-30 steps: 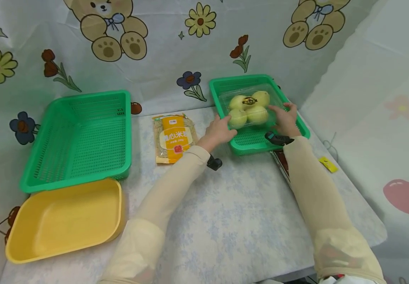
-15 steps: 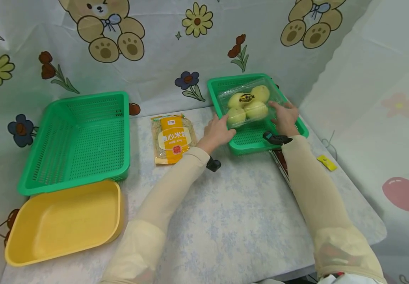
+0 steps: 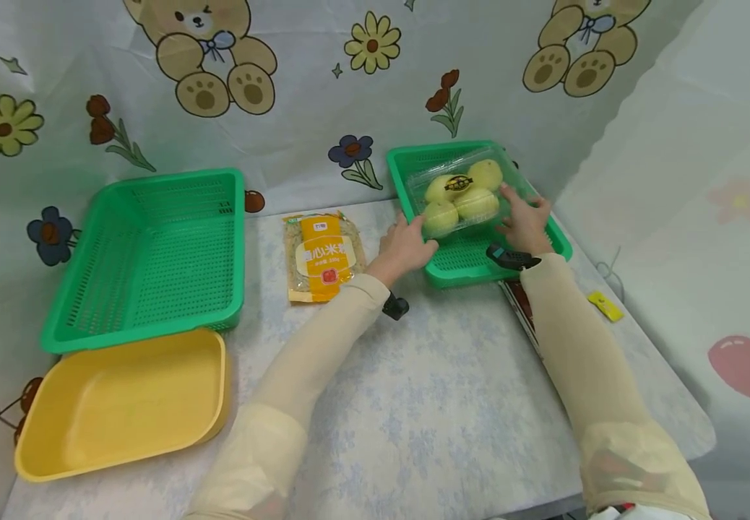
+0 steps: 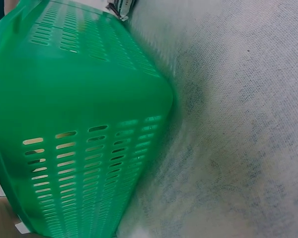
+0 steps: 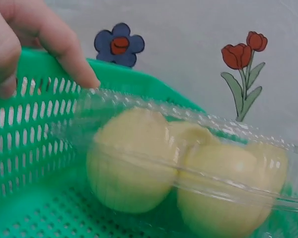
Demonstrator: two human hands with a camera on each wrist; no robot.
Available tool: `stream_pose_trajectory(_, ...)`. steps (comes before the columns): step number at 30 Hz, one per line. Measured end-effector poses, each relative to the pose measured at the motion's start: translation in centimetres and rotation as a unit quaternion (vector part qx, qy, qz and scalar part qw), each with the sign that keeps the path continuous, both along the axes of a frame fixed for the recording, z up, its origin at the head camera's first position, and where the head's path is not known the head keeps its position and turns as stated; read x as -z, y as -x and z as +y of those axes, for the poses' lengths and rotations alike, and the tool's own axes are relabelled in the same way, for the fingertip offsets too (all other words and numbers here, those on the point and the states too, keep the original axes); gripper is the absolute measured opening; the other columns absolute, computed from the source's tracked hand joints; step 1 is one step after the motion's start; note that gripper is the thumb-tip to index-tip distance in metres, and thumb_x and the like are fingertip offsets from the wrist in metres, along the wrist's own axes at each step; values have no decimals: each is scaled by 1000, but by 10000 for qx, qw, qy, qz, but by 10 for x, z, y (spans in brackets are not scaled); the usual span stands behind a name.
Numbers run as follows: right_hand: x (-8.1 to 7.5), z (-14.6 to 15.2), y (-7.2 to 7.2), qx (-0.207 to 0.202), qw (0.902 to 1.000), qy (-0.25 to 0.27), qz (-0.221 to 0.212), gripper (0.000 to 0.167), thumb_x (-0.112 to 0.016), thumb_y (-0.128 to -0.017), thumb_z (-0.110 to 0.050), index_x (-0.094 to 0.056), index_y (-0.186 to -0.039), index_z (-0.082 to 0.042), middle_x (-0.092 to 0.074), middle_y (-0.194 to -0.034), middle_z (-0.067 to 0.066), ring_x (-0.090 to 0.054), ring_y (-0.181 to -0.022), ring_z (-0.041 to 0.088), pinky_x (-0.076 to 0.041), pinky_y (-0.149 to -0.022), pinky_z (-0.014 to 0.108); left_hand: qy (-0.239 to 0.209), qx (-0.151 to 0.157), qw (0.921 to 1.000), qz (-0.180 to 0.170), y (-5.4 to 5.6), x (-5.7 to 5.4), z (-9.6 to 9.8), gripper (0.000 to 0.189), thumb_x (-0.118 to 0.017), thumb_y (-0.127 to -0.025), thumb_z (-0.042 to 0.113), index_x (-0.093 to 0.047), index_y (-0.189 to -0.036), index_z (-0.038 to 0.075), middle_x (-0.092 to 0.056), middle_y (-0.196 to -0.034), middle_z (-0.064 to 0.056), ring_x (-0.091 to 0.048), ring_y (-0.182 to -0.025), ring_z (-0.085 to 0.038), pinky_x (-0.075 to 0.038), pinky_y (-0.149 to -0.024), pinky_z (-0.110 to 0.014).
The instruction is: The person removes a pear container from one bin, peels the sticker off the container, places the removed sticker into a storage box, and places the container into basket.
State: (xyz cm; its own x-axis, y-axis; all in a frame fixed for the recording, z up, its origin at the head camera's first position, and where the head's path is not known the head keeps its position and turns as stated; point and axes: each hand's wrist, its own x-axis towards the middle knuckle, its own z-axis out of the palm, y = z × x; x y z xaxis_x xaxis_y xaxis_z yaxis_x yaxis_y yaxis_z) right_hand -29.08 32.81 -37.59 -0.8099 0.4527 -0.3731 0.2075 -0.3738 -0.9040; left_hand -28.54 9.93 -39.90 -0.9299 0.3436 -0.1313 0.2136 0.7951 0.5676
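A clear plastic box of pale yellow fruit sits tilted in the right-hand green basket, with a black and gold label on its lid. My left hand reaches over the basket's left rim and holds the box's left end. At the opposite end, my right hand holds it with fingers over the edge. The right wrist view shows the fruit through the plastic and a left fingertip pressed to the box's corner. Mostly the outer wall of the basket fills the left wrist view.
A yellow and clear food packet lies left of the basket. Farther left stand a larger green basket and a yellow tub. A dark flat pack is partly under the right arm, with a small yellow sachet beyond.
The fruit box has risen slightly and tilted within the basket, both hands staying on its ends. The basket and the other items keep their places.
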Motion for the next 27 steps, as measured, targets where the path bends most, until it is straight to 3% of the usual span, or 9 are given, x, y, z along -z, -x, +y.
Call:
stream_pose_trajectory(3, 1, 0, 0, 116, 9997, 37, -210, 86, -77, -85, -47, -17, -145, -34, -18, -164, -3, -36, -74, 12, -43, -112, 37, -21, 35, 10000, -13, -2, 1, 0, 65, -49, -103, 40, -28, -162, 25, -9, -172, -20, -34, -149, -41, -37, -116, -57)
stream_pose_trajectory(5, 0, 1, 1, 39, 9994, -1, -342, 96, -75, -86, -52, -10, -156, -41, -17, -166, -5, -38, -64, 11, -45, -97, 32, -44, 31, 10000, -5, -2, 2, 0, 64, -48, -103, 40, -28, -162, 26, -9, -172, -19, -34, -149, -41, -37, -116, -58)
stream_pose_trajectory(8, 0, 3, 3, -78, 9990, -82, -427, 101, -73, -86, -54, -7, -162, -42, -17, -168, -7, -24, -53, 12, -36, -82, 32, -134, -16, 9999, -22, -3, 3, -1, 63, -47, -103, 40, -27, -162, 27, -9, -172, -18, -34, -150, -40, -37, -115, -58)
stream_pose_trajectory(10, -1, 3, 3, -180, 9991, -35, -382, 100, -73, -88, -51, -8, -163, -40, -13, -171, -5, -41, -63, 11, -41, -92, 32, -233, -32, 9997, -51, -3, 4, -1, 63, -45, -104, 39, -27, -163, 27, -8, -172, -17, -34, -150, -41, -37, -115, -59)
stream_pose_trajectory(12, -2, 3, 4, -275, 9992, 84, -270, 99, -73, -90, -46, -8, -164, -38, -7, -172, -6, -62, -101, 17, -39, -113, 38, -335, -49, 9994, -94, -3, 5, -1, 63, -44, -103, 37, -26, -163, 28, -6, -173, -17, -34, -150, -41, -37, -115, -59)
stream_pose_trajectory(13, -2, 3, 3, -315, 9992, 159, -209, 98, -73, -91, -44, -8, -164, -36, -3, -173, -7, -57, -127, 25, -32, -123, 43, -380, -52, 9992, -104, -4, 5, -1, 63, -43, -103, 37, -26, -163, 28, -6, -172, -17, -35, -149, -42, -38, -114, -59)
stream_pose_trajectory(15, -3, 3, 2, -384, 9987, 332, -66, 97, -73, -92, -39, -9, -164, -35, 0, -173, -9, -22, -157, 36, -19, -129, 50, -471, -68, 9988, -80, -5, 7, -1, 63, -43, -103, 36, -26, -162, 28, -8, -172, -19, -36, -148, -43, -38, -114, -60)
stream_pose_trajectory(18, -4, 2, 1, -428, 9979, 473, 59, 96, -72, -93, -35, -7, -164, -36, 3, -172, -13, -7, -159, 37, -17, -129, 50, -547, -106, 9984, -100, -5, 8, -1, 62, -43, -103, 36, -26, -162, 30, -10, -172, -18, -36, -148, -44, -37, -115, -61)
stream_pose_trajectory(27, -9, 6, -5, -726, 9940, 791, -227, 89, -65, -97, -38, -3, -161, -47, 7, -171, 1, -16, -159, 28, -27, -126, 45, -1587, -269, 9862, -382, -4, 11, -5, 73, -52, -101, 35, -16, -165, 28, -16, -170, -21, -29, -153, -43, -38, -117, -59)
